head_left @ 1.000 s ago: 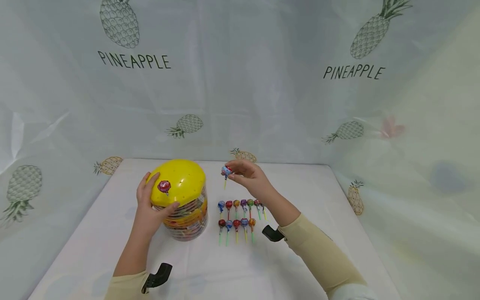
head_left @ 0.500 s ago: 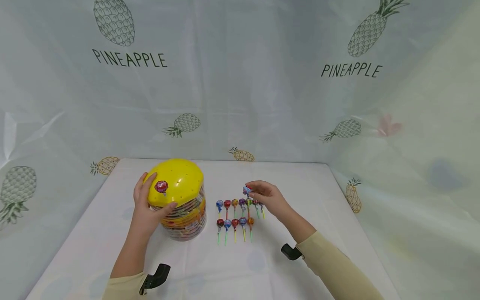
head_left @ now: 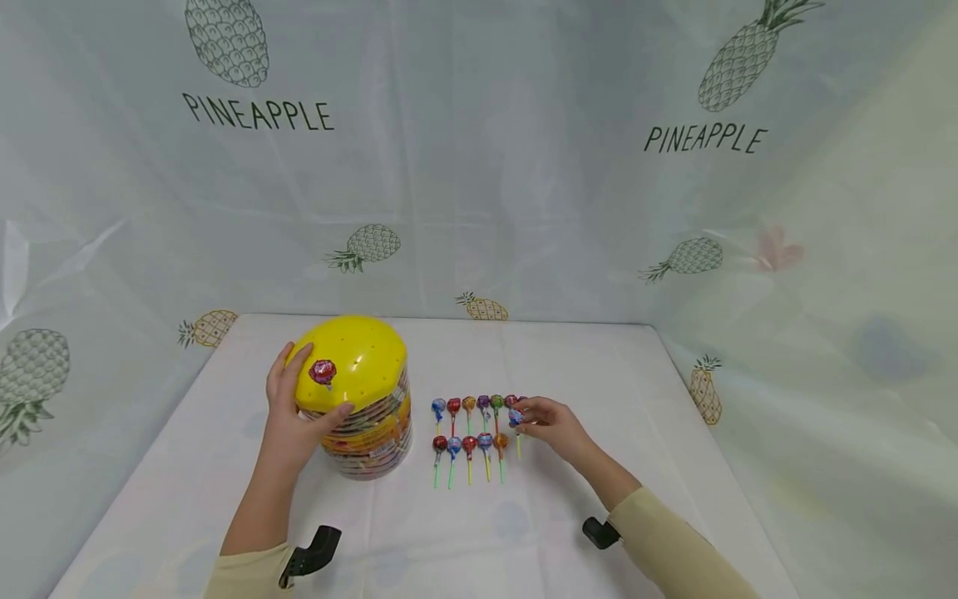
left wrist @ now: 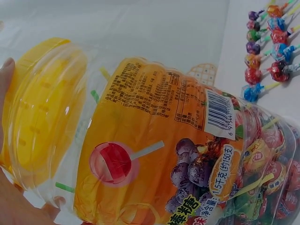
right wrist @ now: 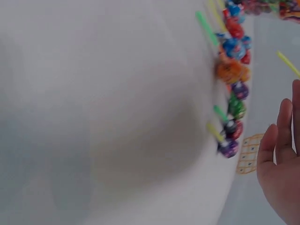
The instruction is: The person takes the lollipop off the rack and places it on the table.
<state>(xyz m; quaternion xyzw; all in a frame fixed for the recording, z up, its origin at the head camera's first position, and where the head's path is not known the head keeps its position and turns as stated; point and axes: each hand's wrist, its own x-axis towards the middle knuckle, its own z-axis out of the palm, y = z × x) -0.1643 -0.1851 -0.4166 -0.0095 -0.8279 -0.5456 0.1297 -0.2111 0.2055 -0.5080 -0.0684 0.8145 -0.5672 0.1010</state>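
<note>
A clear plastic lollipop jar (head_left: 377, 445) with a yellow domed lid (head_left: 362, 353) stands at the table's left. My left hand (head_left: 293, 420) grips it around the lid, fingers on the far side and thumb at the front. The left wrist view shows the printed jar label (left wrist: 154, 117), with wrapped lollipops visible through the lower wall. My right hand (head_left: 557, 430) pinches a blue-wrapped lollipop (head_left: 516, 417), stick downward, near the right end of two lollipop rows (head_left: 469, 443). In the right wrist view, a yellow stick (right wrist: 288, 63) shows beyond my fingers; the lollipop's head is hidden.
The lollipops lie side by side, sticks toward me, to the right of the jar. A white cloth covers the table (head_left: 449, 541). Behind it hangs a pineapple-print curtain (head_left: 479, 208). A black camera mount sits on each wrist.
My right hand has carried the blue lollipop from above the back row, rightward and down toward the right end of the front row. The left hand and jar stay in place.
</note>
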